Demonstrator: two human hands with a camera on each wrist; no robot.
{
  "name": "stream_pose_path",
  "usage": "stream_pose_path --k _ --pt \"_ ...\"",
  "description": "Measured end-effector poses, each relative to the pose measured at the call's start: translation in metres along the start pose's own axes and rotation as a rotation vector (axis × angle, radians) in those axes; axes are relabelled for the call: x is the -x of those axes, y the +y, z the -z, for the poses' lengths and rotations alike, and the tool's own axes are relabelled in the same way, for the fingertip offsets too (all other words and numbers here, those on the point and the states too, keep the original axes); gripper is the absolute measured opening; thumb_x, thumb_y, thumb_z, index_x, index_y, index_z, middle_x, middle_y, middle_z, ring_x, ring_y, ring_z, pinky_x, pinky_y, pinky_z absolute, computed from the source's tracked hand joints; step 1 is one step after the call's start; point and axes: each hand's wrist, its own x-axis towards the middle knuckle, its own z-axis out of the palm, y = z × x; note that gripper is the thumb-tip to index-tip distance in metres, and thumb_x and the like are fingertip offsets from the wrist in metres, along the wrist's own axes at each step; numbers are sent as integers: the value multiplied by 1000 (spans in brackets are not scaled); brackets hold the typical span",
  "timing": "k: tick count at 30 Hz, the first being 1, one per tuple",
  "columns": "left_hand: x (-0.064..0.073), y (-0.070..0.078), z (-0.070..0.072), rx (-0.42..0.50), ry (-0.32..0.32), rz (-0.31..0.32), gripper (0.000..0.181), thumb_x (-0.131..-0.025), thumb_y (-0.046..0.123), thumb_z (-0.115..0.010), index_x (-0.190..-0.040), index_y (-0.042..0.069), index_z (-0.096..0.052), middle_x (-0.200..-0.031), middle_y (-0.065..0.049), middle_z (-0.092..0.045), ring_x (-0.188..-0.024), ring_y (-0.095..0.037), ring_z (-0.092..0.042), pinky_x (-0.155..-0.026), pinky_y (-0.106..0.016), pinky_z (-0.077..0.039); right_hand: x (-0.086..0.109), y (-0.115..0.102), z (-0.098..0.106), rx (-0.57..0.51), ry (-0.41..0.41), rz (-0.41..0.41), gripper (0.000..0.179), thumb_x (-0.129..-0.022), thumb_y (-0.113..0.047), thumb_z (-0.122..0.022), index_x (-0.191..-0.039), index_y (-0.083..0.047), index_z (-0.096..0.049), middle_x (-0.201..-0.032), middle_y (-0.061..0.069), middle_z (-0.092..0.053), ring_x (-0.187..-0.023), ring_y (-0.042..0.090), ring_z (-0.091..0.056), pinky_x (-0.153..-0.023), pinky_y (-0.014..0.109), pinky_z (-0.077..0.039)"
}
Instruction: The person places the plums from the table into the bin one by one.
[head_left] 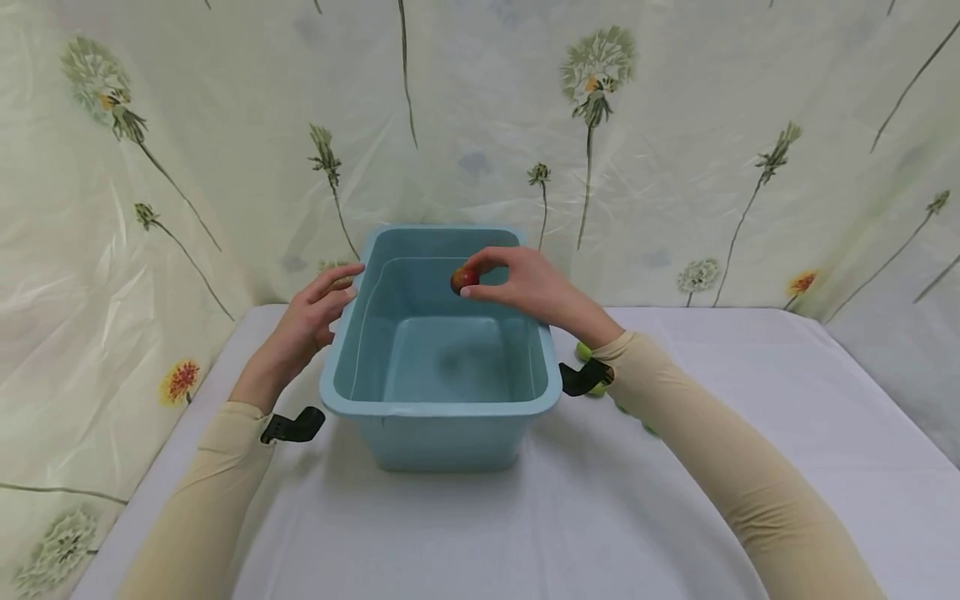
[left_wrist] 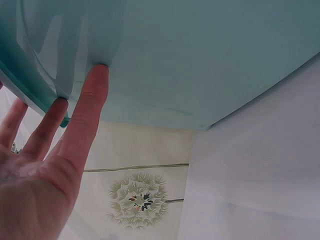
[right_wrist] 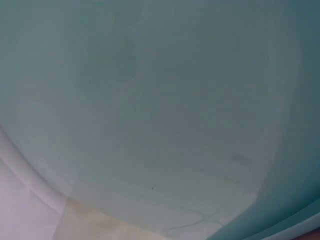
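Note:
A light-blue plastic basin (head_left: 441, 409) stands on the white-covered table. Above its inside, toward the far right, my right hand (head_left: 528, 287) pinches a small round red-brown fruit (head_left: 464, 281), perhaps a plum, between thumb and fingertips. At the basin's left rim is my left hand (head_left: 303, 321), with its fingers extended. In the left wrist view, fingertips of the left hand (left_wrist: 55, 150) touch the outer wall of the basin (left_wrist: 175, 60) and its rim. The right wrist view is filled by the blue basin wall (right_wrist: 165, 100); the held fruit does not show there.
Several small green round things (head_left: 583, 351) lie on the table right of the basin, partly hidden behind my right forearm. A white cloth (head_left: 420, 533) covers the table. Behind hangs a curtain (head_left: 465, 108) printed with dandelions. Each wrist carries a black camera mount (head_left: 294, 425).

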Motion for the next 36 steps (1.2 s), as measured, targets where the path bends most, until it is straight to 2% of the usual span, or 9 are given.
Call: stream_pose_path --k 7,15,26,36 --pt "0 -2 0 -6 0 -5 51 -101 39 -53 -148 22 -42 -148 -8 -38 -126 -30 -49 -80 -35 -55 -1 1 -2 28 -36 -15 33 -89 -37 -74 -116 -18 -69 -109 -4 -66 -104 12 -58 -89 38 -46" --pt "0 -2 -1 6 -4 -1 51 -101 38 -54 -148 22 -43 -147 -8 -38 -124 -29 -50 -79 -35 -55 1 3 -1 -3 -36 -20 39 -89 -37 -74 -121 -16 -66 -117 -2 -65 -110 13 -57 -94 40 -45" --pt "-1 -1 -1 9 -7 -4 49 -101 36 -54 -147 21 -44 -145 -9 -41 -127 -30 -48 -80 -36 -56 12 3 9 -39 34 1 41 -90 -38 -73 -124 -18 -65 -117 -5 -64 -111 12 -56 -94 40 -44" --pt "0 3 -1 11 11 5 50 -100 36 -57 -145 20 -45 -142 -9 -45 -125 -29 -49 -79 -35 -56 30 11 24 -38 123 -12 45 -90 -37 -72 -129 -15 -63 -123 -2 -63 -116 16 -53 -103 46 -36"
